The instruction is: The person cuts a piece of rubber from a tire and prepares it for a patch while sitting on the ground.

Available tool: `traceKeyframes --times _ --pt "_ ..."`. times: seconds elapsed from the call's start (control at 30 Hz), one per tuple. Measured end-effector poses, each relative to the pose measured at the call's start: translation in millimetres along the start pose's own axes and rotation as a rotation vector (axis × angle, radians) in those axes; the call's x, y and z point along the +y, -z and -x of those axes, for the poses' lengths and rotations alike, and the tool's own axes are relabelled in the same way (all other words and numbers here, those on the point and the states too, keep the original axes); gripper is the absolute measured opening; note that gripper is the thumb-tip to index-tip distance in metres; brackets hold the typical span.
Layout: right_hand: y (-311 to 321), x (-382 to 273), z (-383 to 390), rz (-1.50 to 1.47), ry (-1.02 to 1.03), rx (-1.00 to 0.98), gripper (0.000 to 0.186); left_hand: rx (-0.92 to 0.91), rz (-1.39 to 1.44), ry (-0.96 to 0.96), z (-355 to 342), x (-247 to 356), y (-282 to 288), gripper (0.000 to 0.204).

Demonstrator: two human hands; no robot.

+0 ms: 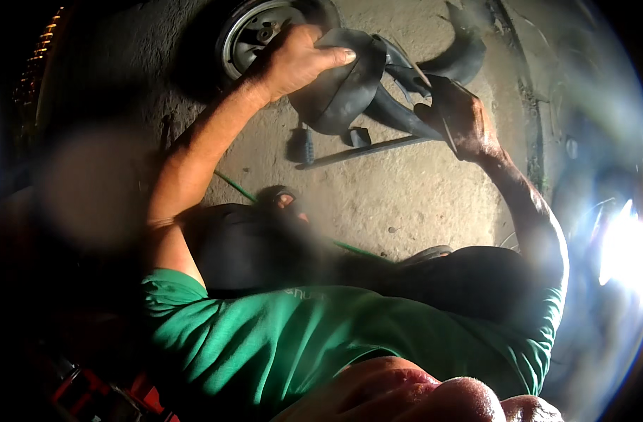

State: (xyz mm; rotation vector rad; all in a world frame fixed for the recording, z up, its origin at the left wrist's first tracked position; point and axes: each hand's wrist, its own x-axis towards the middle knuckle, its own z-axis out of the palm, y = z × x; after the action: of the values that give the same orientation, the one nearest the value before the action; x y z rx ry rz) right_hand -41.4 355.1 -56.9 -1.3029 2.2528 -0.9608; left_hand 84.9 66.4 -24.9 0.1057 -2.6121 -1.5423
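Observation:
My left hand [300,60] pinches the upper edge of a wide, curved piece of black rubber inner tube [346,84], thumb on top. The rubber hangs opened out in front of me, above the ground. To its right, my right hand [465,116] is closed around a long, thin tool [414,67]. One end of this tool points up and left beside the rubber; its exact kind is not clear. More black tube [395,112] stretches between the rubber and my right hand, and a thick curved length [465,53] lies farther back.
A wheel with a metal rim [254,32] lies at the far left. On the rough concrete [420,197] are a metal bar [363,152], a small dark rubber scrap [360,136] and a short ridged piece [309,145]. A green hose [235,187] runs by my foot. A bright lamp [627,246] glares at right.

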Motion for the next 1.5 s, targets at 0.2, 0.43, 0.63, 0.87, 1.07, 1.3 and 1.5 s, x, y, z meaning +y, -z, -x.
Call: traceKeyframes --times 0.2,0.43,0.63,0.87,1.07,1.3,1.5 --pt "-11.6 -20.0 -7.4 0.188 0.036 -0.008 0.046 -0.089 0.037 0.081 5.1 10.1 -7.1 0.024" --pt "-16.0 -20.8 -2.1 0.068 0.024 0.066 0.045 -0.137 0.146 0.071 2.6 7.6 -12.8 0.026" --pt "-18.2 -16.2 -0.9 0.082 0.029 0.052 0.050 -0.147 0.167 0.125 3.5 8.3 -15.4 0.025" --pt "-14.2 -20.0 3.1 0.036 0.061 0.075 0.048 -0.173 0.122 0.154 0.0 7.3 -17.1 0.026" --pt "-18.4 -11.8 0.2 0.102 0.113 0.142 0.045 -0.176 0.176 0.155 3.0 10.3 -13.0 0.028" --pt "-21.2 -2.1 0.1 0.181 0.142 0.217 0.043 -0.230 0.349 0.261 0.8 17.7 -8.6 0.031" --pt "-21.0 -1.1 -1.2 0.188 0.183 0.220 0.045 -0.234 0.258 0.201 -2.3 13.4 -6.0 0.031"
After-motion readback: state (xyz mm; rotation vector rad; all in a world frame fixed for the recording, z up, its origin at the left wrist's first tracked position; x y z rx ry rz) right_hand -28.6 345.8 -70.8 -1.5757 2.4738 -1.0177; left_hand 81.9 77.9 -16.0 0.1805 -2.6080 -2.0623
